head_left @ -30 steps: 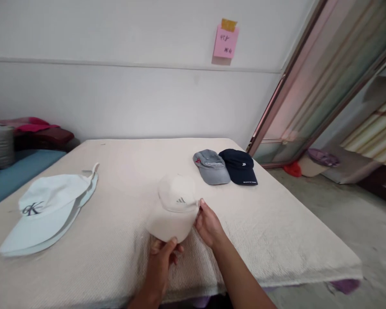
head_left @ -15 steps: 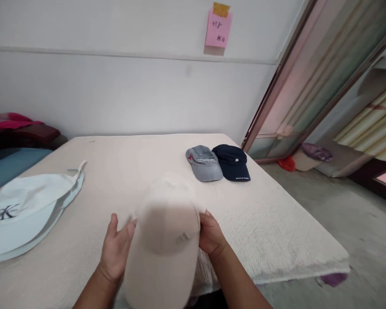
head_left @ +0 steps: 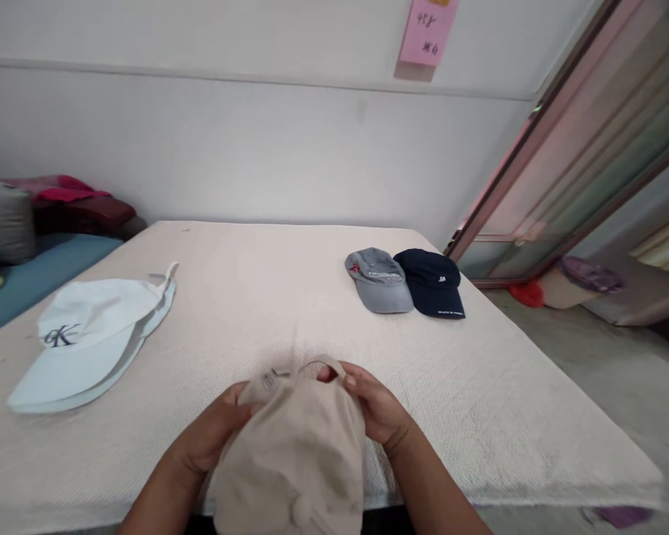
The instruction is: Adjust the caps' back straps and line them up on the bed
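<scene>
A beige baseball cap point(head_left: 295, 453) is held at the table's near edge, its back strap and metal buckle facing away from me and its top button near the bottom of the view. My left hand point(head_left: 215, 427) grips the cap's left rear edge, fingers partly tucked behind the fabric. On the other side, my right hand point(head_left: 376, 401) pinches the strap and rear edge between thumb and fingers. The cap's brim is out of sight.
White caps point(head_left: 94, 327), stacked with a CK mark on top, lie at left. A grey cap point(head_left: 380, 281) overlaps a navy cap point(head_left: 430, 282) toward the back right. All rest on a cream-covered table point(head_left: 256, 290) against a white wall. A pink note point(head_left: 428, 30) hangs there.
The beige cap has turned so its strap end faces away and its brim no longer shows. My left hand has closed on its edge. The view has shifted left.
</scene>
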`<state>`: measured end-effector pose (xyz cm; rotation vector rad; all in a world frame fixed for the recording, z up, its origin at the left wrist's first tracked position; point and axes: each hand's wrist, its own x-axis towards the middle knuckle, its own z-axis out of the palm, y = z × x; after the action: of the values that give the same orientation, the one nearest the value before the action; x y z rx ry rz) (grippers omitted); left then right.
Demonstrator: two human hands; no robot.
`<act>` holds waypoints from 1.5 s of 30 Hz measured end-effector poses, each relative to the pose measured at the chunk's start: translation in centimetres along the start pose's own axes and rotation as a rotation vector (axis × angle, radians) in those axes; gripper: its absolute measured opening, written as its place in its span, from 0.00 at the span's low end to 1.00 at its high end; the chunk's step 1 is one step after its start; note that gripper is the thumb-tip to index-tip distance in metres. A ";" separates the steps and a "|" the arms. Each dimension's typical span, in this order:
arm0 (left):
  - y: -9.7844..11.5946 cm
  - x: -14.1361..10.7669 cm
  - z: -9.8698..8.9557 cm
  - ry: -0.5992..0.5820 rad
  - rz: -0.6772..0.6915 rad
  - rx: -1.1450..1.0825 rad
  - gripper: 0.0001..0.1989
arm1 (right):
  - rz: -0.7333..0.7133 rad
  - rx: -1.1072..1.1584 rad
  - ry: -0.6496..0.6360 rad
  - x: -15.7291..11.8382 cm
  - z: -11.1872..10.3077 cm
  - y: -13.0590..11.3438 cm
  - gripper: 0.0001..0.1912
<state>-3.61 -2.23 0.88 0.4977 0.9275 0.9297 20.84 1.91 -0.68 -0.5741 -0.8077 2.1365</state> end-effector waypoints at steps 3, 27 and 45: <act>-0.7 0.0 0.5 -0.124 -0.096 0.176 0.11 | -0.008 -0.044 -0.019 1.0 0.0 -0.1 0.13; -1.4 1.8 2.9 0.063 0.115 0.198 0.11 | 0.013 -0.299 0.156 1.7 -0.7 -1.3 0.15; -1.6 2.0 2.4 -0.084 0.030 0.049 0.12 | 0.095 -0.301 0.124 1.6 -0.7 -1.0 0.13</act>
<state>-0.30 -1.34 0.03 0.5897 0.8701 0.9085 20.76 3.93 -0.72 -0.9080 -1.0584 2.0529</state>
